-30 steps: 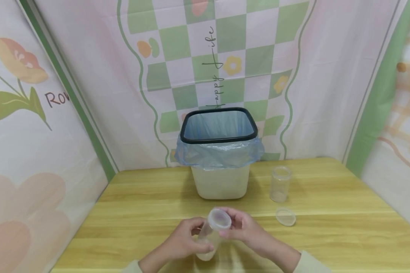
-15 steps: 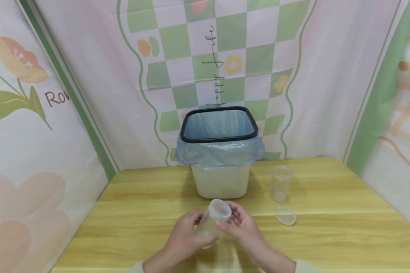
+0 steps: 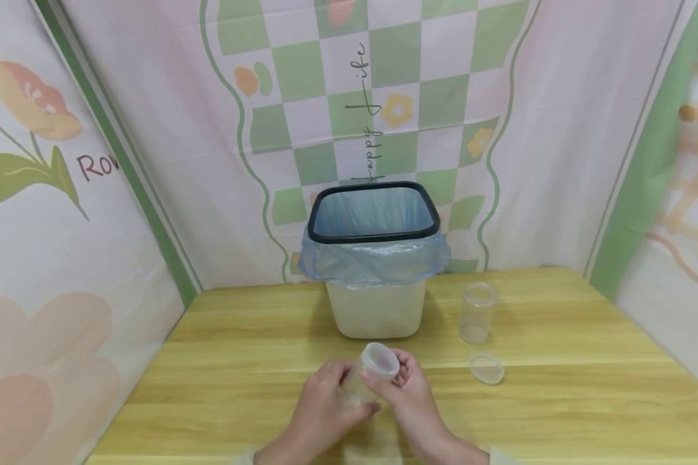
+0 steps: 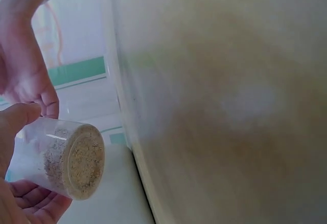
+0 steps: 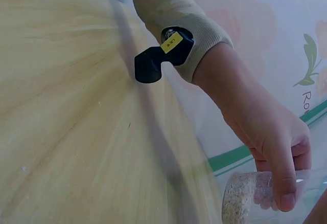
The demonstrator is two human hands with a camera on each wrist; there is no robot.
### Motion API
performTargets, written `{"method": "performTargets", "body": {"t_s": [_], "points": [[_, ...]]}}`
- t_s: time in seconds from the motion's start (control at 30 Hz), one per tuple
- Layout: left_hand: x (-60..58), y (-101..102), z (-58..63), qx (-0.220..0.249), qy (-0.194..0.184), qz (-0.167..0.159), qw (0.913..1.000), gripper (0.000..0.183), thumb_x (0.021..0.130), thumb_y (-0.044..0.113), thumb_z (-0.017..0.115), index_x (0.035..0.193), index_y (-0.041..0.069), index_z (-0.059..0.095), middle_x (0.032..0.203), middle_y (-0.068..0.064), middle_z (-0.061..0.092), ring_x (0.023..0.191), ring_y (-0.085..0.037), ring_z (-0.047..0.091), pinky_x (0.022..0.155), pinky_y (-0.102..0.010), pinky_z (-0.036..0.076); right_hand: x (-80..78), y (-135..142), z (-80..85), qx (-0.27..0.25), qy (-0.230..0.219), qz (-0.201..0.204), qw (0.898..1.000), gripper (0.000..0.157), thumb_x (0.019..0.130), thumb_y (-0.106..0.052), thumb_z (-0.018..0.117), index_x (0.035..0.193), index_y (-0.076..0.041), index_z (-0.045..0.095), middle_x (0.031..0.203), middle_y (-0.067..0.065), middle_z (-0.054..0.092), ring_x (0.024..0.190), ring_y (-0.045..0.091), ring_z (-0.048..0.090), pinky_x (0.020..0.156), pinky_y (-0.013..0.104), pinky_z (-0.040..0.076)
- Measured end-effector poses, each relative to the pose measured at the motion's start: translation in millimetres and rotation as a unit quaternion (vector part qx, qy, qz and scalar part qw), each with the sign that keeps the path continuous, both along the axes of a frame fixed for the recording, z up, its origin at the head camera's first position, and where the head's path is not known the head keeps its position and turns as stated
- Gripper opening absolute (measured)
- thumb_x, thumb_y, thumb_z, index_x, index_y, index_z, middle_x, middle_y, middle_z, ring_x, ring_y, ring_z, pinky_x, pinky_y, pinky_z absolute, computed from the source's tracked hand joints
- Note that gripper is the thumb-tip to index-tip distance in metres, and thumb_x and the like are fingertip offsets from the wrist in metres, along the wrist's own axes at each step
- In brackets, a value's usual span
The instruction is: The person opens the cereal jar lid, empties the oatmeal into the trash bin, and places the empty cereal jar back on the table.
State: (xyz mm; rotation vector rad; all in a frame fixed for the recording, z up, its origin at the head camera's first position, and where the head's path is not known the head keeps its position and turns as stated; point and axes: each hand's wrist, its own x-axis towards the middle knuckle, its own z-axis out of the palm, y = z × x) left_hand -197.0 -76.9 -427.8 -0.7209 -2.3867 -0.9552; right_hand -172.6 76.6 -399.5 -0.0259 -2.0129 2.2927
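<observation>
My left hand (image 3: 320, 407) grips a clear plastic jar (image 3: 353, 389) round its body, thumb on the near side and fingers on the far side. It is tilted above the table, its top leaning right. In the left wrist view, brown, sandy-looking crumbs (image 4: 86, 162) cover the bottom of the jar. A translucent lid (image 3: 381, 360) sits on top. My right hand (image 3: 410, 400) pinches the lid's edge, thumb in front and curled fingers behind. Whether the lid is loose, I cannot tell.
Behind the hands stands a white bin (image 3: 378, 310) with a blue liner (image 3: 375, 261) and black rim ring (image 3: 374, 239). To its right are an open clear jar (image 3: 477, 313) and a loose clear lid (image 3: 487, 369) on the wooden table (image 3: 221, 387). Printed curtains (image 3: 302, 123) enclose the table.
The jar has risen slightly and shifted a little right, tilting more, with both hands following. My right thumb has moved further onto the lid's near edge. The bin, other jar and loose lid stay put.
</observation>
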Motion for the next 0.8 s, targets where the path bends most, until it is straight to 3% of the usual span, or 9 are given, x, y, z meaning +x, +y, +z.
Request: {"method": "performTargets", "body": {"t_s": [0.13, 0.27, 0.47, 0.63, 0.8], "points": [[0.1, -1.8, 0.1, -0.002, -0.004, -0.011, 0.9999, 0.053, 0.068, 0.039, 0.088, 0.101, 0.005, 0.063, 0.092, 0.002, 0.062, 0.081, -0.011, 0.059, 0.071, -0.026, 0.054, -0.3, 2.8, -1.3, 0.004, 0.004, 0.011, 1.000, 0.062, 0.085, -0.013, 0.075, 0.132, 0.005, 0.039, 0.129, 0.017, 0.054, 0.121, 0.030, 0.051, 0.102, 0.042, 0.040], [-3.2, -6.4, -1.3, 0.018, -0.054, -0.049, 0.9972, 0.050, 0.070, 0.037, 0.087, 0.102, 0.007, 0.063, 0.093, 0.003, 0.063, 0.082, -0.008, 0.059, 0.073, -0.024, 0.054, -1.8, 9.3, -2.1, 0.001, 0.010, 0.031, 0.999, 0.058, 0.084, -0.012, 0.075, 0.130, 0.003, 0.044, 0.127, 0.014, 0.056, 0.120, 0.028, 0.052, 0.101, 0.036, 0.043], [-10.1, -14.5, -2.2, 0.074, -0.152, -0.140, 0.9756, 0.046, 0.075, 0.029, 0.085, 0.110, 0.008, 0.065, 0.102, -0.002, 0.066, 0.093, -0.012, 0.063, 0.083, -0.027, 0.054, -7.7, 26.1, -4.9, -0.005, 0.032, 0.105, 0.994, 0.054, 0.083, -0.004, 0.074, 0.130, 0.007, 0.049, 0.124, 0.017, 0.058, 0.113, 0.024, 0.056, 0.094, 0.025, 0.047], [-12.7, -19.6, -1.4, 0.098, -0.215, -0.176, 0.9556, 0.048, 0.076, 0.025, 0.084, 0.116, 0.007, 0.065, 0.106, 0.001, 0.067, 0.098, -0.013, 0.063, 0.088, -0.028, 0.052, -15.0, 41.4, -7.4, -0.003, 0.068, 0.204, 0.977, 0.058, 0.087, -0.005, 0.070, 0.135, 0.013, 0.041, 0.129, 0.021, 0.054, 0.116, 0.020, 0.056, 0.098, 0.026, 0.044], [-14.0, -20.8, -2.4, 0.099, -0.238, -0.188, 0.9477, 0.047, 0.075, 0.025, 0.084, 0.116, 0.009, 0.067, 0.108, -0.002, 0.067, 0.099, -0.012, 0.062, 0.089, -0.029, 0.051, -18.3, 50.9, -10.9, -0.023, 0.100, 0.276, 0.956, 0.058, 0.092, -0.003, 0.063, 0.138, 0.015, 0.035, 0.134, 0.021, 0.051, 0.120, 0.018, 0.054, 0.102, 0.026, 0.041]]}}
